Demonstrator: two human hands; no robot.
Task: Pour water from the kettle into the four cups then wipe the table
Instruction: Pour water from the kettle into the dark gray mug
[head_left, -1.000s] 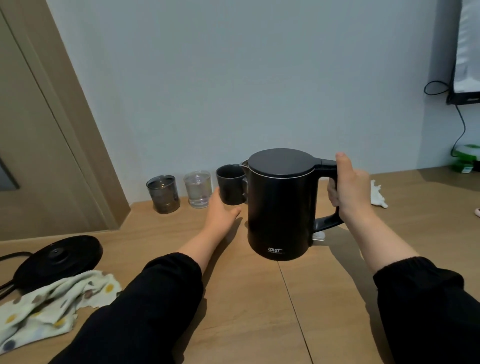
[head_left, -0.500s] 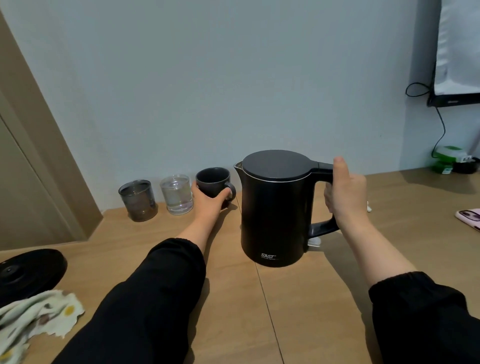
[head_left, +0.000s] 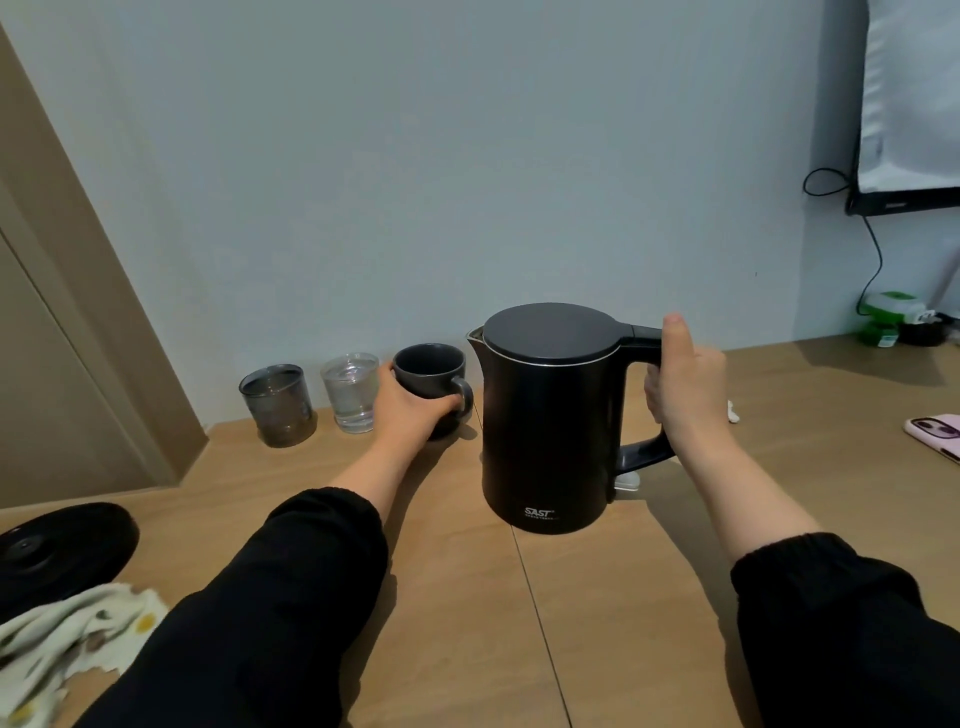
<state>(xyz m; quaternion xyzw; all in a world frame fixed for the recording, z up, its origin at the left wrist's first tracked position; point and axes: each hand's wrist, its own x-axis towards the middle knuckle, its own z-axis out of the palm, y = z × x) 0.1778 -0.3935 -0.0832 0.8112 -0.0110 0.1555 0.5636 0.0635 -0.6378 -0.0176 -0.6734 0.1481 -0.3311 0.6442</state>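
Note:
A black kettle (head_left: 545, 415) is held upright just above the wooden table (head_left: 467, 597); my right hand (head_left: 685, 389) grips its handle, thumb up. My left hand (head_left: 410, 410) wraps round a dark grey mug (head_left: 428, 369) standing near the wall, left of the kettle's spout. Further left stand a clear glass (head_left: 353, 389) with water in it and a smoky grey glass (head_left: 278, 405). A fourth cup is not visible. A spotted cloth (head_left: 57, 644) lies at the lower left.
The kettle's black base (head_left: 57, 551) sits at the left edge beside the cloth. A pink phone (head_left: 935, 431) lies at the right edge, green items (head_left: 888, 312) and a cable at the back right. A small white scrap (head_left: 732, 413) lies behind my right hand. A door frame (head_left: 78, 260) stands left.
My left hand reached the dark mug and closed round it. The kettle stayed upright in my right hand while the view shifted to the right.

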